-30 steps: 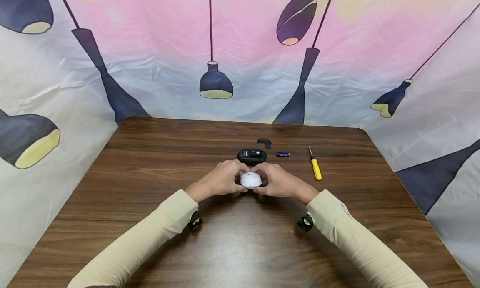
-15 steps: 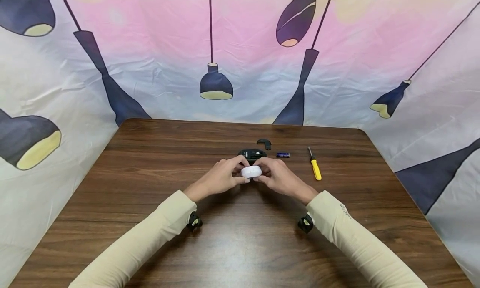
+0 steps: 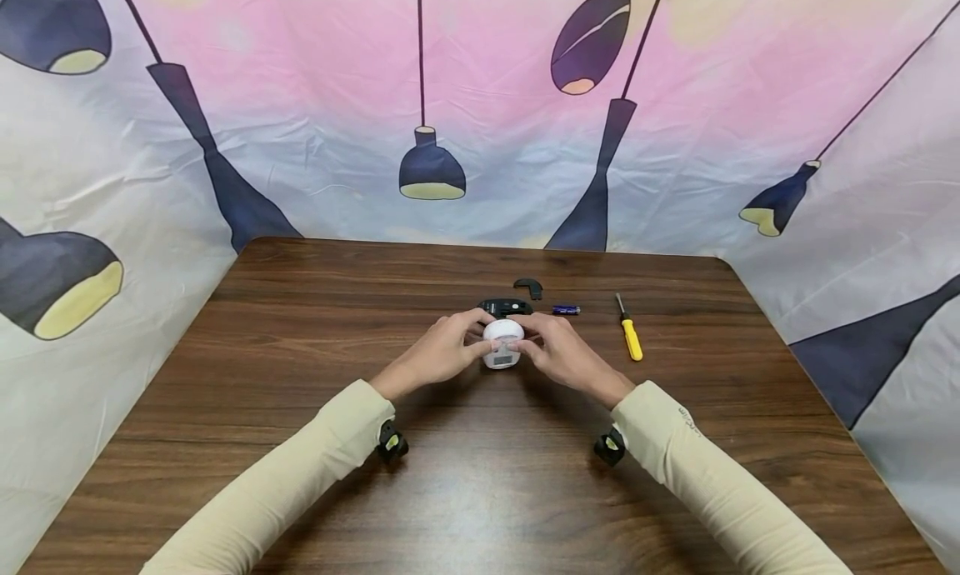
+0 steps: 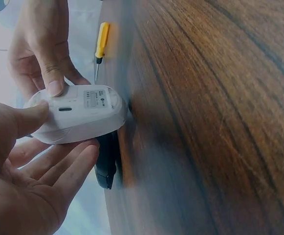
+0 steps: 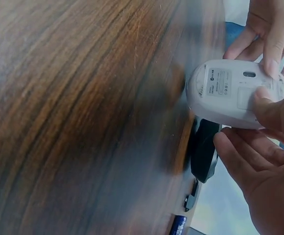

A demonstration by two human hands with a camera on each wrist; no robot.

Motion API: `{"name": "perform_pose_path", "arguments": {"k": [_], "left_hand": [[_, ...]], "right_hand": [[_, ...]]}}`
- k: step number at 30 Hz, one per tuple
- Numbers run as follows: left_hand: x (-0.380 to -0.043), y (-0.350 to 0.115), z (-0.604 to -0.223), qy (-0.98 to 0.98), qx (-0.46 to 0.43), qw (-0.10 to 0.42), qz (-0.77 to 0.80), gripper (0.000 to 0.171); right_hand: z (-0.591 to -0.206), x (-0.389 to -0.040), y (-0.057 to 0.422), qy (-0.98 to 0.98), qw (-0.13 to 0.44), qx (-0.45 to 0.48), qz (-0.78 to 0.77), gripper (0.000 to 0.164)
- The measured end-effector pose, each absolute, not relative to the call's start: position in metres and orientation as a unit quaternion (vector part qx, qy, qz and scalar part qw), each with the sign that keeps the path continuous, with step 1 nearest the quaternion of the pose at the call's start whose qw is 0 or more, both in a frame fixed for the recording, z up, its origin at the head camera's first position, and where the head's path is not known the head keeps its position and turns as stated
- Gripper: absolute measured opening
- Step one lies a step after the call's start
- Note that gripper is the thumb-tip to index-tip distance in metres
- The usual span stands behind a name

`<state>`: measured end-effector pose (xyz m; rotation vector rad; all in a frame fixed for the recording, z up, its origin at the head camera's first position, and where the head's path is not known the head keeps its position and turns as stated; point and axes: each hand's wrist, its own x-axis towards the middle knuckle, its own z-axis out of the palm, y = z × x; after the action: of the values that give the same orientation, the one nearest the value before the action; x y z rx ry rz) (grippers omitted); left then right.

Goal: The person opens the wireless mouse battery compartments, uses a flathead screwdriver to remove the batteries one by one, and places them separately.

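Both hands hold a white computer mouse [image 3: 502, 354] just above the table, its underside turned toward me. My left hand [image 3: 444, 354] grips one side, thumb on the underside and fingers behind. From the other side my right hand [image 3: 564, 357] grips it the same way. A printed label [image 4: 96, 99] and a small dark sensor slot show on the underside in both wrist views. Behind the hands a black mouse [image 3: 504, 307] lies on the table, partly hidden by them.
A curved black cover [image 3: 529, 287] lies beyond the black mouse. To its right are a blue battery [image 3: 566, 310] and a screwdriver [image 3: 632, 337] with a yellow handle. All rest on a brown wooden table [image 3: 315, 308], with a printed cloth [image 3: 345, 75] behind it.
The white mouse has been tipped up between the hands, so its underside now faces me. Both thumbs have moved onto that underside. The things lying on the table have stayed put.
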<state>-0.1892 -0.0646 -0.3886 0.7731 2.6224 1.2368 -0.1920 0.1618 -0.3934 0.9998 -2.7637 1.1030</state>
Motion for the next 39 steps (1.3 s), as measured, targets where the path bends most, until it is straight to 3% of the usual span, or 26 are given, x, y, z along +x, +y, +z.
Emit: {"name": "perform_pose_path", "arguments": {"k": [9, 19, 32, 39], "left_hand": [[-0.189, -0.063, -0.39, 0.863, 0.231, 0.093, 0.439, 0.04], [-0.188, -0.059, -0.394, 0.831, 0.195, 0.134, 0.503, 0.039], [-0.189, -0.06, -0.397, 0.837, 0.185, 0.114, 0.503, 0.038], [-0.188, -0.06, -0.397, 0.83, 0.182, 0.112, 0.514, 0.038]], "right_hand": [[-0.394, -0.192, 0.158, -0.885, -0.014, 0.295, 0.359, 0.04], [-0.395, -0.191, 0.155, -0.883, -0.04, 0.268, 0.384, 0.042], [-0.395, -0.191, 0.151, -0.867, -0.058, 0.257, 0.423, 0.055], [-0.394, -0.191, 0.15, -0.857, -0.057, 0.27, 0.436, 0.05]]}}
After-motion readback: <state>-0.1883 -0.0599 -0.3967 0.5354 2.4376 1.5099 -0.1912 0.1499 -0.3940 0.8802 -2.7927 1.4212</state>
